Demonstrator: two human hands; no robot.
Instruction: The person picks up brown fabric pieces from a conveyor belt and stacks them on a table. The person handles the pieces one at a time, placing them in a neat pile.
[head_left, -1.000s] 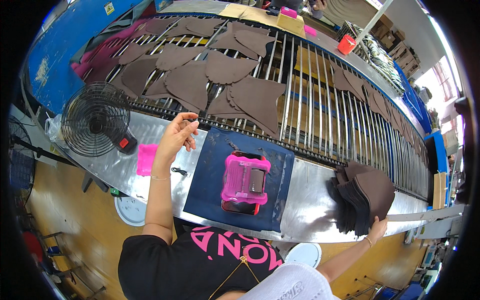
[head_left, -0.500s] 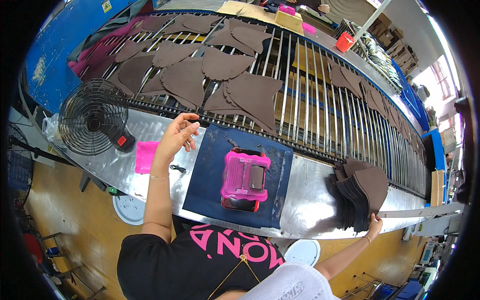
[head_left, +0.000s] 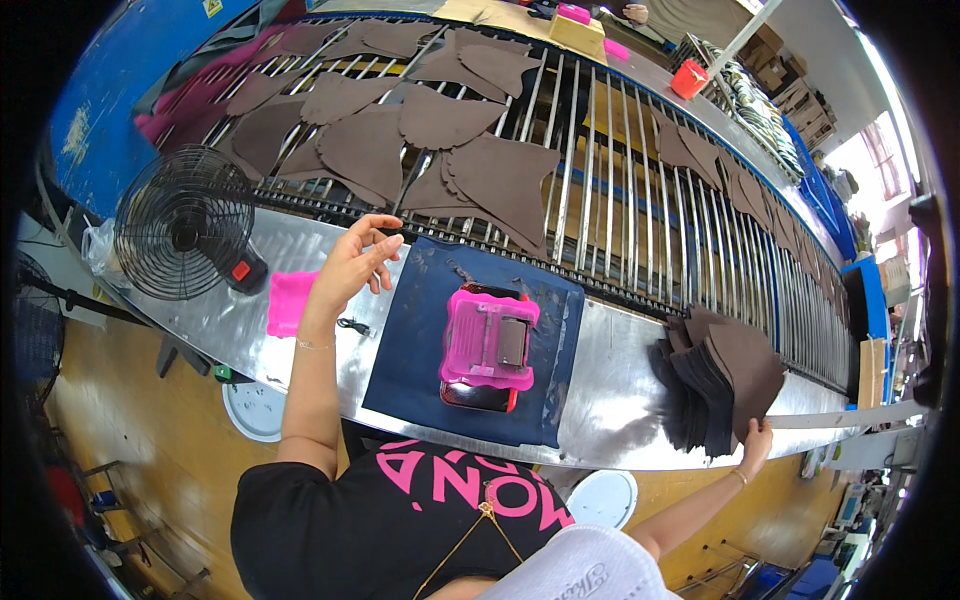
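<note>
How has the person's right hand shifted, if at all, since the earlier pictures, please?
Barely: the right hand keeps its grip at the near edge of the stack of brown cut pieces, near the metal table's edge.

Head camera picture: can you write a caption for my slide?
A person's left hand hovers by a dark blue mat while the right hand touches a stack of brown pieces.

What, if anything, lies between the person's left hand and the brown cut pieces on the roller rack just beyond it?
Nothing visible: the left hand hovers open at the rack's near edge, with only bare metal bench before the nearest brown cut pieces.
</note>
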